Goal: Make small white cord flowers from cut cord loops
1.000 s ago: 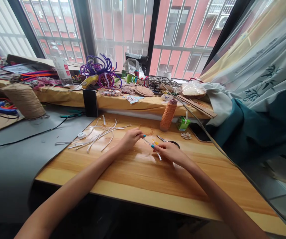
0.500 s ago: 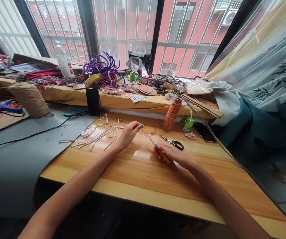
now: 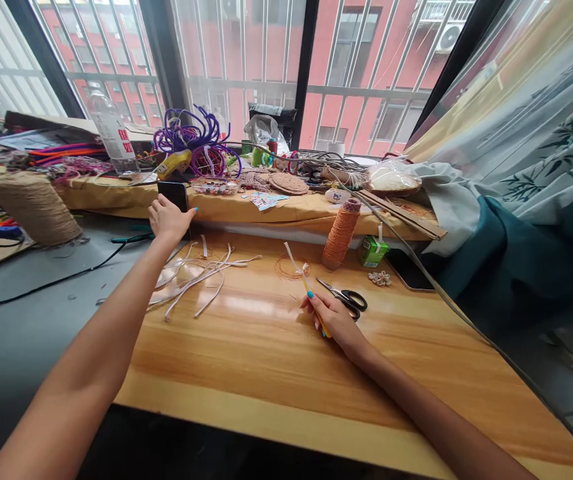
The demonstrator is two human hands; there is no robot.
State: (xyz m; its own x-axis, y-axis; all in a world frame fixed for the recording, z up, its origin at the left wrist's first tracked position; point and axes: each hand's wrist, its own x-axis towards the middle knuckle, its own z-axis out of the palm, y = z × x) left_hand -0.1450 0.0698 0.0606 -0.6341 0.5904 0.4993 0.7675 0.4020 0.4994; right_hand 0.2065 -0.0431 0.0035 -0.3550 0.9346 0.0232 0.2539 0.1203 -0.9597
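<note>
My left hand (image 3: 169,219) is at the upright black phone (image 3: 175,193) against the shelf edge, thumb stretched out sideways and fingers partly over the phone; whether it touches the phone I cannot tell. My right hand (image 3: 332,319) is closed around a slim yellow stick-like tool (image 3: 325,328) low over the table. At the tool's far end is a short white cord (image 3: 289,252) with a small knot and fine orange thread (image 3: 281,268) around it. Black-handled scissors (image 3: 354,300) lie just beyond my right hand. Several white cords (image 3: 211,273) are spread out below my left hand.
An orange thread spool (image 3: 341,233), a green drink carton (image 3: 373,251), a small beaded piece (image 3: 380,278) and a dark phone (image 3: 406,270) stand or lie at the back right. A twine cone (image 3: 36,207) is at left. Craft materials crowd the shelf (image 3: 246,210).
My left hand has let go of the white cord and moved left and away to the upright phone. My right hand still holds the yellow tool. The view has shifted slightly right.
</note>
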